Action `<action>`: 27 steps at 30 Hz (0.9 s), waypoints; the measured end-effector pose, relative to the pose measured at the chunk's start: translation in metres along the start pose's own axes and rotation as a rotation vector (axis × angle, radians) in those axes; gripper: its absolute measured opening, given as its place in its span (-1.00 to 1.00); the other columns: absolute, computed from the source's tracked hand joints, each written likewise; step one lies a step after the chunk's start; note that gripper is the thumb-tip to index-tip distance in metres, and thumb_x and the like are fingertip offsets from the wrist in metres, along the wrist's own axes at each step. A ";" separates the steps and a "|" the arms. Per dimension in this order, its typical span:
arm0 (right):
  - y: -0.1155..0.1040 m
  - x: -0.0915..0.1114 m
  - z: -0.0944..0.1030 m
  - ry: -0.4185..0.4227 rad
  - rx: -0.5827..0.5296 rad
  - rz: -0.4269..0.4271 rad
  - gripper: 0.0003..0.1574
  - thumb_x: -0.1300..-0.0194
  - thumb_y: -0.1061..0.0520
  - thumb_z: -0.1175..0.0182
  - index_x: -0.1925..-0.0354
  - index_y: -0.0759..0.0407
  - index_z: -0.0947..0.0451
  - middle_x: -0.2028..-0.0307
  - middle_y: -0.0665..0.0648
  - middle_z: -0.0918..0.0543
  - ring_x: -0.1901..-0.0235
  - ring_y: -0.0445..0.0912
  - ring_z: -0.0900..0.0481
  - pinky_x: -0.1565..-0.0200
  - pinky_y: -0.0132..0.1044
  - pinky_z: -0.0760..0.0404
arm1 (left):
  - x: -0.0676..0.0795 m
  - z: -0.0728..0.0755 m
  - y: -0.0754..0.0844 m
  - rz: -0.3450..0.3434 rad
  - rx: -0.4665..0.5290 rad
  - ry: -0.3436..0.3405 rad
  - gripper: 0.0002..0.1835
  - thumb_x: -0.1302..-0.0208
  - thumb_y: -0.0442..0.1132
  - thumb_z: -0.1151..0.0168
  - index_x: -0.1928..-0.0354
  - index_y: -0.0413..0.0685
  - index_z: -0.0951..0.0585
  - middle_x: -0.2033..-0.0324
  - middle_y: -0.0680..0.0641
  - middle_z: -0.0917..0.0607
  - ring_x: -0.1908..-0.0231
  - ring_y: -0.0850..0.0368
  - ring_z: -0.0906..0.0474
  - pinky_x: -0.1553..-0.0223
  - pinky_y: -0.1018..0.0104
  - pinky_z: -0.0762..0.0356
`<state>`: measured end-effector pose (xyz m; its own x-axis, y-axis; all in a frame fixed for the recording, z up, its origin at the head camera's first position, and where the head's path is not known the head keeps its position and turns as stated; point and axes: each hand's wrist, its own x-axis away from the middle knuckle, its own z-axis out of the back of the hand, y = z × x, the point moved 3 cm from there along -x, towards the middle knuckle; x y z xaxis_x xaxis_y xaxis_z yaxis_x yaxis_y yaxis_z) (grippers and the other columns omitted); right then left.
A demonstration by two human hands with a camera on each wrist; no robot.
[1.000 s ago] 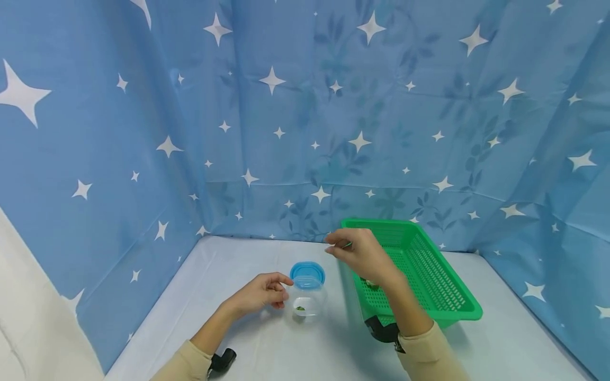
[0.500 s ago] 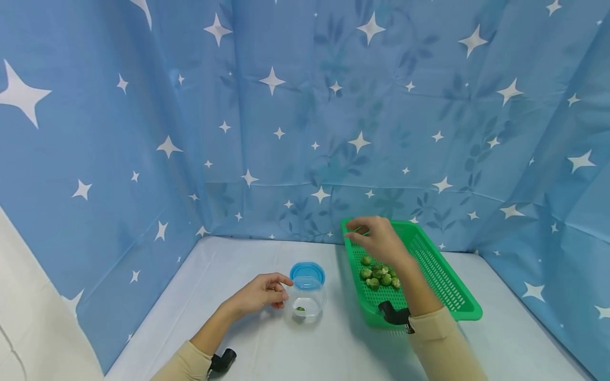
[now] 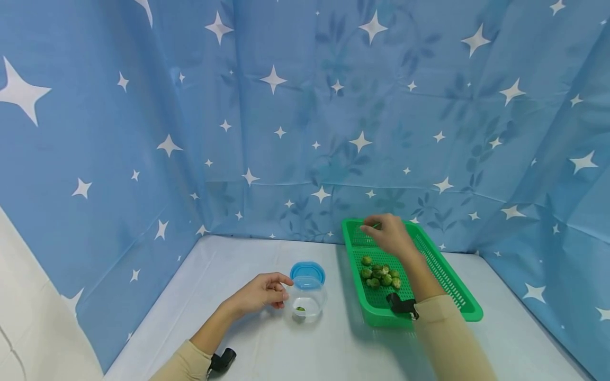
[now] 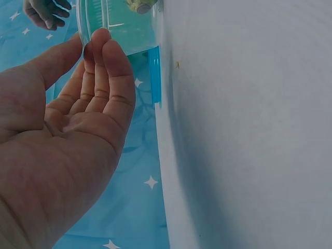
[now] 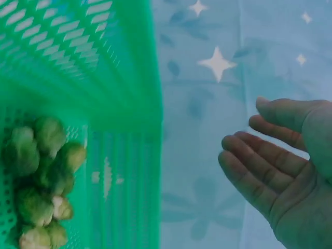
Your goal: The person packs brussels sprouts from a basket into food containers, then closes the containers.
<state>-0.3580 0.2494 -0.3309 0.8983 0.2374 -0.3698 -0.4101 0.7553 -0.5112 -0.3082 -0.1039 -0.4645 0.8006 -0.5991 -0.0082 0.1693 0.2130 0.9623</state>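
Observation:
My left hand (image 3: pixel 264 291) is at the left side of a small clear plastic container (image 3: pixel 311 305), its index fingertip right at the rim. In the left wrist view, loosely bent fingers (image 4: pixel 118 72) overlap the container's wall. One Brussels sprout (image 3: pixel 299 309) lies inside the container. A blue lid (image 3: pixel 307 269) lies just behind it. My right hand (image 3: pixel 389 233) hangs over the far part of a green basket (image 3: pixel 464 307), with nothing between its thumb and slightly bent fingers. Several Brussels sprouts (image 3: pixel 376 272) lie grouped in the basket's left part.
A white cloth (image 3: pixel 267 354) covers the table. A blue star-patterned curtain (image 3: pixel 295 159) hangs along the back and both sides. The basket stands to the right of the container, with a strip of cloth between them. A black wrist camera (image 3: pixel 223 362) sits on the left forearm.
My right hand has moved right and away from near the container, over the basket's far part, uncovering the Brussels sprouts there. The left hand and the container have stayed put.

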 end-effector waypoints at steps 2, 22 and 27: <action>0.007 -0.002 -0.001 0.013 0.006 -0.016 -0.64 -0.53 0.06 -0.25 -0.13 0.26 -0.69 -0.06 0.32 -0.75 0.06 0.19 -0.76 0.10 0.06 -0.74 | -0.001 0.000 -0.001 0.002 0.000 0.000 -0.59 -0.54 -0.30 -0.20 -0.32 -0.30 -0.50 0.13 -0.45 -0.67 0.24 0.03 -0.70 0.10 0.15 -0.72; 0.068 -0.003 -0.031 -0.135 0.031 -0.121 -0.57 -0.53 0.09 -0.24 -0.18 0.36 -0.64 -0.13 0.42 -0.69 -0.12 0.31 -0.65 -0.05 0.16 -0.68 | -0.001 0.000 0.002 0.002 -0.003 -0.003 -0.59 -0.53 -0.29 -0.22 -0.33 -0.27 -0.51 0.11 -0.44 -0.68 0.16 -0.17 -0.72 0.07 0.07 -0.73; 0.072 0.001 -0.036 -0.211 0.041 -0.150 -0.55 -0.51 0.11 -0.26 -0.20 0.40 -0.62 -0.13 0.42 -0.69 -0.13 0.32 -0.64 -0.07 0.16 -0.69 | -0.001 0.001 -0.001 0.004 -0.005 -0.005 -0.60 -0.53 -0.30 -0.21 -0.32 -0.25 -0.52 0.11 -0.44 -0.68 0.19 -0.09 -0.72 0.09 0.13 -0.73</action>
<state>-0.3920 0.2826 -0.3959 0.9633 0.2400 -0.1203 -0.2673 0.8149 -0.5142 -0.3099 -0.1039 -0.4654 0.7985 -0.6020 -0.0029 0.1688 0.2193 0.9610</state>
